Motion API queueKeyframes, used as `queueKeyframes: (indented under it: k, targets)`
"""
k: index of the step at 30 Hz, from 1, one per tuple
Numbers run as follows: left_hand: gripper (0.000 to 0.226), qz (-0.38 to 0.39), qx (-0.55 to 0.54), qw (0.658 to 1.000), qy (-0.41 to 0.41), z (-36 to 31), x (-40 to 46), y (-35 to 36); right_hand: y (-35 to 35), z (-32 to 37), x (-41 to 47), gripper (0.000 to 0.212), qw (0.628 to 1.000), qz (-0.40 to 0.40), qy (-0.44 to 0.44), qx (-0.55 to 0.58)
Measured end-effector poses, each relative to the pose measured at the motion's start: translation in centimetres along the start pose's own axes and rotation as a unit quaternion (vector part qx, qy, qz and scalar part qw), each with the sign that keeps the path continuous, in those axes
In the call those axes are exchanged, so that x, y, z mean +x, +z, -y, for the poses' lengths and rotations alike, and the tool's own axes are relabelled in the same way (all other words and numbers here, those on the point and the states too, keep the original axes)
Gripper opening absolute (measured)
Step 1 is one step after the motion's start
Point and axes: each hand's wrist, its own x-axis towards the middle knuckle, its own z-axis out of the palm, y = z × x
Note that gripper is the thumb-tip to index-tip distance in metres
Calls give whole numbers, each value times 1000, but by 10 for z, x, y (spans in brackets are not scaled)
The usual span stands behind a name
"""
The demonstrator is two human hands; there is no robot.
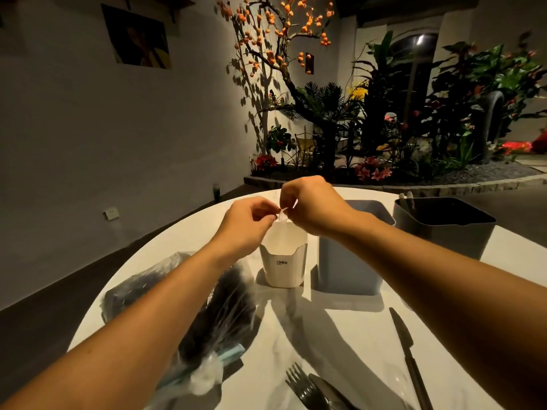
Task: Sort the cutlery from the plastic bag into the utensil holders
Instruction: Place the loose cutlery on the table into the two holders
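A round white table fills the lower half of the view, with a planted bed of flowers and an orange-fruited tree behind it. On the table's left lies the clear plastic bag, crumpled and still holding dark cutlery, under the left forearm. Toward the far right stands a dark grey holder with a couple of handles poking up at its back corner; next to it is a paler grey holder, and just left of that a small white holder with a notched rim. Above the white holder both hands meet: the left hand and right hand each pinch a small clear plastic piece between thumb and fingertips. Near the front edge lie a black knife, a black fork and a second dark utensil beside the fork.
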Motion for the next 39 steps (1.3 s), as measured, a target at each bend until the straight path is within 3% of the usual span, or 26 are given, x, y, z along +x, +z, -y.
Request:
queueKeyframes:
  k: [13, 25, 34, 39]
  targets:
    - [40, 19, 86, 995, -52, 35, -6, -7, 55, 7, 19, 21, 990, 105, 2, -98]
    - [44, 1, 64, 997, -39, -2, -28, -8, 0, 14, -2, 14, 998, 40, -32, -32]
    - [28, 53, 57, 997, 18, -40, -72, 33, -42, -11, -76, 10, 996, 89, 21, 16]
    - [18, 109, 74, 990, 46, -50, -90, 46, -53, -22, -107, 5, 986, 153, 56, 40]
